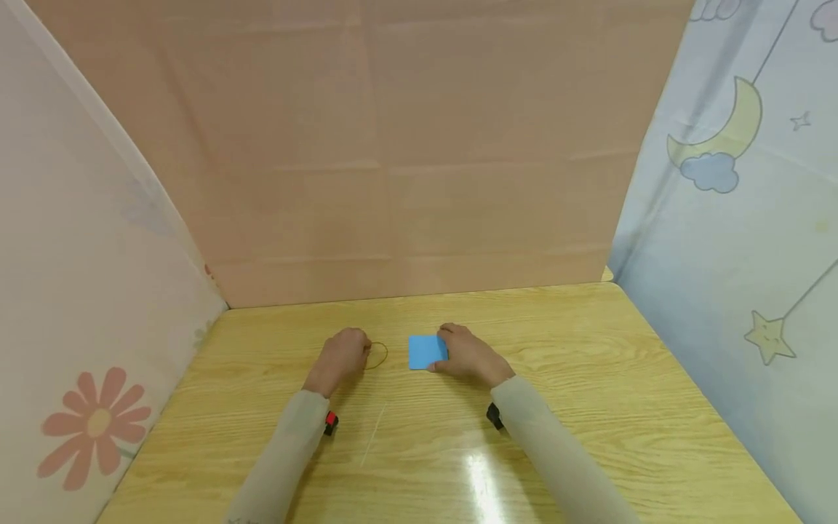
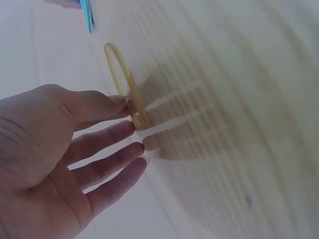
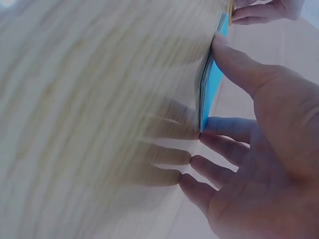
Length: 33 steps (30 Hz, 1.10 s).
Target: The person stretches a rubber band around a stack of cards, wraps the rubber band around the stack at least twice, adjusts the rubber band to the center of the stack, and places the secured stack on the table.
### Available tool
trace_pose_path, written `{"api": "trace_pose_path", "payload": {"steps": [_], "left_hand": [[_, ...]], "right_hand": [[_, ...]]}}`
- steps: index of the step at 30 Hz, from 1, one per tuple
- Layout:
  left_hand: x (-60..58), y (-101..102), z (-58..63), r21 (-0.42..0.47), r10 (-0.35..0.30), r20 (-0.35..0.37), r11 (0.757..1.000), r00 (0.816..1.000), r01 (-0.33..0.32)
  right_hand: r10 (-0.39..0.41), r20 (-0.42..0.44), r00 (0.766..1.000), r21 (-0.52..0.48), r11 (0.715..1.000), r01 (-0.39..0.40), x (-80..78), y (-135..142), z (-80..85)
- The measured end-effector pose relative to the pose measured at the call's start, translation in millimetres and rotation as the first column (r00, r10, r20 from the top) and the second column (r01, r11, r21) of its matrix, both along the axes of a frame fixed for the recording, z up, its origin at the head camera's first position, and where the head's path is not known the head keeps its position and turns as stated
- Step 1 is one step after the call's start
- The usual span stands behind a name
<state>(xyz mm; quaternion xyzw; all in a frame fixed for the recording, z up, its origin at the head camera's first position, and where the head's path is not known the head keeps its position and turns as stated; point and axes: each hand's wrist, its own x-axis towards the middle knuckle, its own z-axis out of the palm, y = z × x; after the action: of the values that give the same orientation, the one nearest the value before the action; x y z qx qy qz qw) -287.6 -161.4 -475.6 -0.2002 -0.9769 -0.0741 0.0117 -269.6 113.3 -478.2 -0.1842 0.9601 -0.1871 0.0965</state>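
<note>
My left hand (image 1: 343,354) pinches a tan rubber band (image 1: 387,354) between thumb and forefinger. In the left wrist view the rubber band (image 2: 130,82) stands up as a loop, close to the wooden table, while the other fingers touch the tabletop or hover just over it. To the right lies a square stack of blue paper (image 1: 423,352), low on the table. My right hand (image 1: 470,355) holds it by its right part, thumb at the near edge and fingers at the far edge. Thin layered sheets show along the side of the stack (image 3: 214,79) in the right wrist view.
The wood-grain table (image 1: 589,378) runs back to a pinkish-brown cloth (image 1: 393,182). Printed cloths close in the left (image 1: 85,291) and right (image 1: 733,240) sides. A small dark device (image 1: 495,416) sits at the right wrist, another (image 1: 331,423) at the left.
</note>
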Motion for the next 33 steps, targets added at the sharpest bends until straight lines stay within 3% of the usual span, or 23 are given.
{"api": "trace_pose_path", "payload": {"steps": [7, 13, 17, 22, 26, 33], "left_hand": [[-5.4, -2, 2.3, 0.022, 0.004, 0.047, 1.0, 0.999, -0.005], [-8.7, -3, 0.8, 0.096, 0.031, 0.114, 0.995, 0.993, -0.042], [-9.1, -6, -2.5, 0.109, 0.056, 0.115, 0.992, 0.992, -0.069], [-8.0, -9, -0.9, 0.139, 0.092, 0.124, 0.984, 0.988, -0.109], [-7.2, -9, 1.2, 0.139, 0.096, 0.142, 0.983, 0.985, -0.116], [-8.6, -8, 3.1, 0.136, 0.086, 0.173, 0.985, 0.981, -0.11]], "right_hand": [[-0.012, -0.04, 0.999, 0.012, 1.0, 0.013, -4.3, -3, 3.5], [-0.043, -0.032, 0.999, 0.006, 0.999, 0.043, -10.6, -2, 2.0], [-0.073, -0.029, 0.997, -0.007, 0.997, 0.073, -10.4, -3, 0.3], [-0.134, 0.015, 0.991, -0.101, 0.986, 0.135, -7.0, -6, 0.1], [-0.162, 0.075, 0.984, -0.21, 0.962, 0.174, -4.0, -9, 0.6], [-0.219, 0.115, 0.969, -0.314, 0.917, 0.245, -3.7, -8, -2.8]]}}
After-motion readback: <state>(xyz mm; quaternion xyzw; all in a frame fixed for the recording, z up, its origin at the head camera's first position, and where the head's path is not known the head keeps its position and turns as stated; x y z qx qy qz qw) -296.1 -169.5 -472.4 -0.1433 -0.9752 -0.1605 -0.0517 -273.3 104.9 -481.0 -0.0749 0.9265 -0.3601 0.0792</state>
